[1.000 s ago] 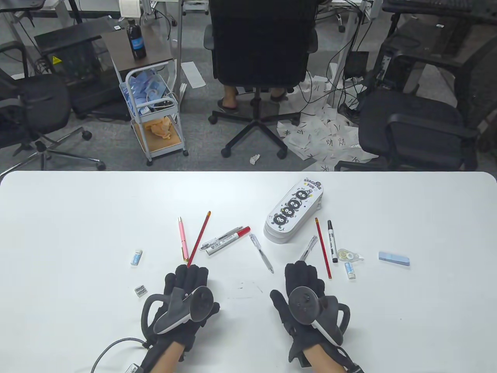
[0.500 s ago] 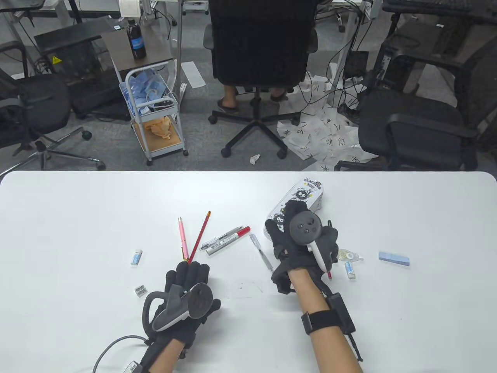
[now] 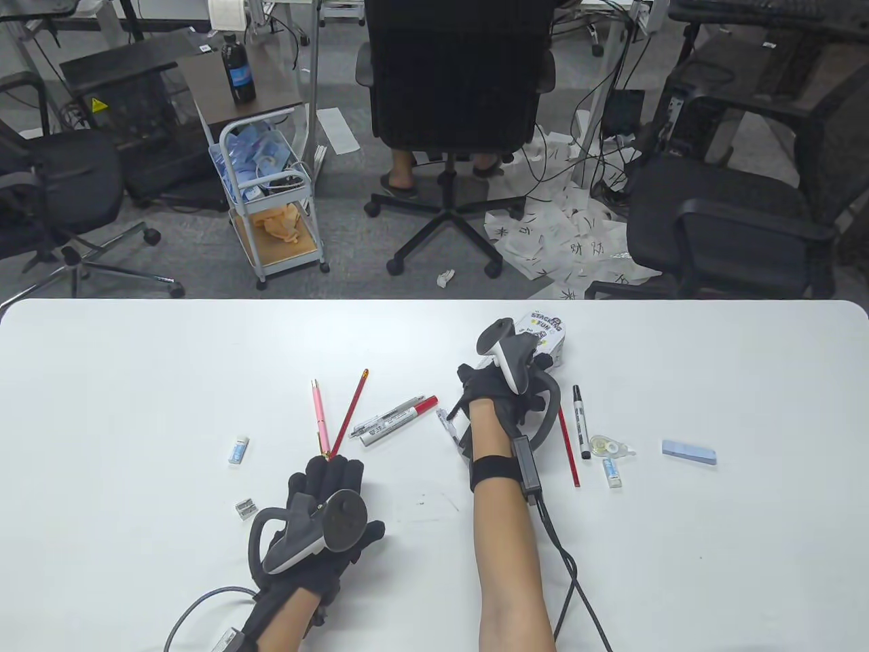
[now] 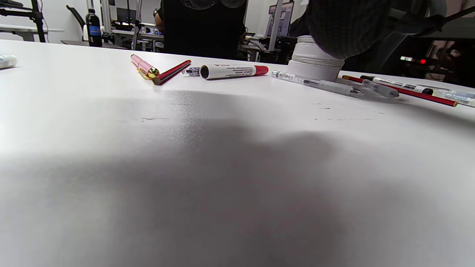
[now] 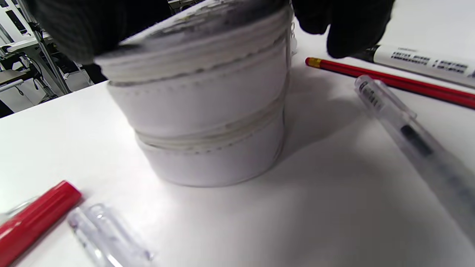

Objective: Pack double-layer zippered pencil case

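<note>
Your right hand (image 3: 499, 390) curls its fingers (image 5: 352, 26) over the white oval zippered pencil case (image 3: 543, 333), which lies right of centre on the white surface (image 3: 136, 380). Your left hand (image 3: 326, 502) rests flat, fingers straight, by a red pencil (image 3: 348, 414).

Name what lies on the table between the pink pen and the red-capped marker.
A red pencil lies between the pink pen and the red-capped marker, clearest in the table view.

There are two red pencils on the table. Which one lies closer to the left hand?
The red pencil beside the pink pen: its near end almost meets the left hand. The other red pencil lies right of the right forearm.
</note>
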Demonstrator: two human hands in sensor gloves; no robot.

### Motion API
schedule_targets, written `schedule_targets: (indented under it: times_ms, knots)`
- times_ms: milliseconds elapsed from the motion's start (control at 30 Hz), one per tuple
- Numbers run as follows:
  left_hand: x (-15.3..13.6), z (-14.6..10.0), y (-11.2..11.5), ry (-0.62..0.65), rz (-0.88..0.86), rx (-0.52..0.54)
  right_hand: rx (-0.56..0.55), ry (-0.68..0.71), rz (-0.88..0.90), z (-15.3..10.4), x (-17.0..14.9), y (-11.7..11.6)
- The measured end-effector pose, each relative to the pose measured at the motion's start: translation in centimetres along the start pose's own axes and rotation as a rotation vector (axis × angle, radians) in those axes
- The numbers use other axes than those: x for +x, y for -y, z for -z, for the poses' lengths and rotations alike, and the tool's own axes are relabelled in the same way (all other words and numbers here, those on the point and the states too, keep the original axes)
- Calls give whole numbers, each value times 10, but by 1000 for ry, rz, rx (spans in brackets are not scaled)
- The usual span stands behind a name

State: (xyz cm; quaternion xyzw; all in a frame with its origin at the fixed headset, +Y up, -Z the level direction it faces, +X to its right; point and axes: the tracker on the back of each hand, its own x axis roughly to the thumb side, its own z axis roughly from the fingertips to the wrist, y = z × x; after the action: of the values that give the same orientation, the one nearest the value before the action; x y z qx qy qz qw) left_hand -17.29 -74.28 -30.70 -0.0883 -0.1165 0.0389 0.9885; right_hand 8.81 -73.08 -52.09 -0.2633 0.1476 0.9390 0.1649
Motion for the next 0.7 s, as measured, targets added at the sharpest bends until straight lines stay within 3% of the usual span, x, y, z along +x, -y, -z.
schedule_targets:
  times_ms: [167,367,500,700]
  knots:
    - [1,1,2,4,12,-17,-60,-2,-11,-4,0,7]
    - [-1,-2,0,-1,8,-11,4,-18,-18,-1,2,2]
    - [-2,-1,2,-3,10,-29,-35,-12,-67,-3,5,-3]
    - [0,0,3,7,-6,-25,-93,60,0,-11,-2,14]
